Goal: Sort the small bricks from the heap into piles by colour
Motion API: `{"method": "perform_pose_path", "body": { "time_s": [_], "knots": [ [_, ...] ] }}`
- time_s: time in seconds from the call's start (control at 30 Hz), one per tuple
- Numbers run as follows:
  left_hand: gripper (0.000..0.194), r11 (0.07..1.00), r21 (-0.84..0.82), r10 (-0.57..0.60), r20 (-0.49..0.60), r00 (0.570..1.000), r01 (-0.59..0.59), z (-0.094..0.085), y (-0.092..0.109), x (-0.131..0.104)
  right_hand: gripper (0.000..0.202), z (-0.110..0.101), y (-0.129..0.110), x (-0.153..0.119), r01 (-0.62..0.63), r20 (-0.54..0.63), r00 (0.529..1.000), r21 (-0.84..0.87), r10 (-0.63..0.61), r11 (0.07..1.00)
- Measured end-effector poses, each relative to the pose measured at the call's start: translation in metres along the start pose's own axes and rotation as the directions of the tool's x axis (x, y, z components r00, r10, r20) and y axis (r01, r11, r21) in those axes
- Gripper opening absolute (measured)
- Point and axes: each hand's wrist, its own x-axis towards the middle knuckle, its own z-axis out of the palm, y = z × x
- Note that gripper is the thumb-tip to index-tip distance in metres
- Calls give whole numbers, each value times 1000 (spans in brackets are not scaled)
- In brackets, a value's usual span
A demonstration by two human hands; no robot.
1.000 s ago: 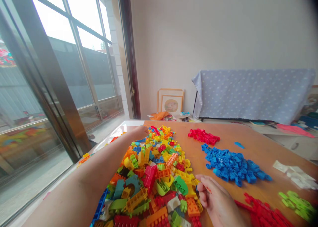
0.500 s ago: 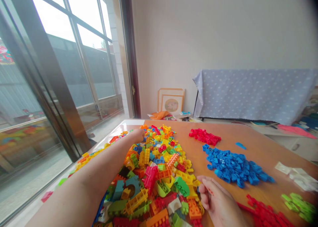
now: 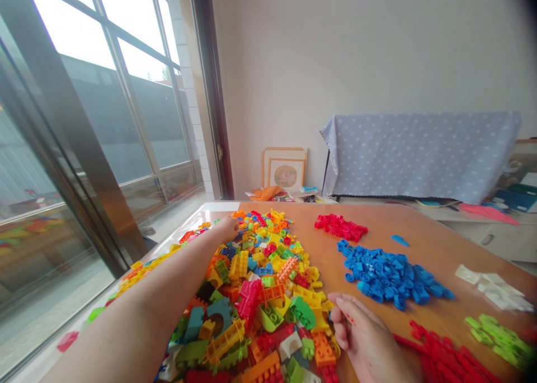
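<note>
A long heap of mixed toy building bricks (image 3: 272, 293) runs down the table in many colours. My left hand (image 3: 227, 228) reaches to the heap's far left side; its fingers look curled in and whatever they hold is hidden. Close to the heap's right edge, my right hand (image 3: 356, 327) is closed, thumb against curled fingers. A small orange-red patch shows at its palm, too small to name. Beyond it lies a pile of blue bricks (image 3: 390, 274), and beside its wrist a pile of red bricks (image 3: 444, 352).
Another red pile (image 3: 340, 227) lies farther back on the brown table (image 3: 377, 223). White bricks (image 3: 495, 288) and lime green bricks (image 3: 499, 337) are at the right. A single blue piece (image 3: 400, 240) lies apart. Glass windows (image 3: 138, 103) flank the left side.
The view has shifted slightly, so most things sit a little farther left. Both hands keep nearly the same places by the heap, and the right stays closed.
</note>
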Motion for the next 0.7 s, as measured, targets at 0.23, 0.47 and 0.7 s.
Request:
{"method": "perform_pose_path", "body": {
  "time_s": [0.23,0.47,0.7],
  "knots": [
    [30,999,-4,36,19,999,-36,-1,7,2,33,1,-3,-3,3,-3,1000,-6,-3,1000],
    [33,996,-31,90,42,995,-89,1,19,10,36,4,-4,-4,-2,-14,1000,-14,2,1000],
    [33,992,-65,117,73,991,-112,2,25,17,35,1,-1,-2,7,-3,1000,-15,-7,1000]
  ]
}}
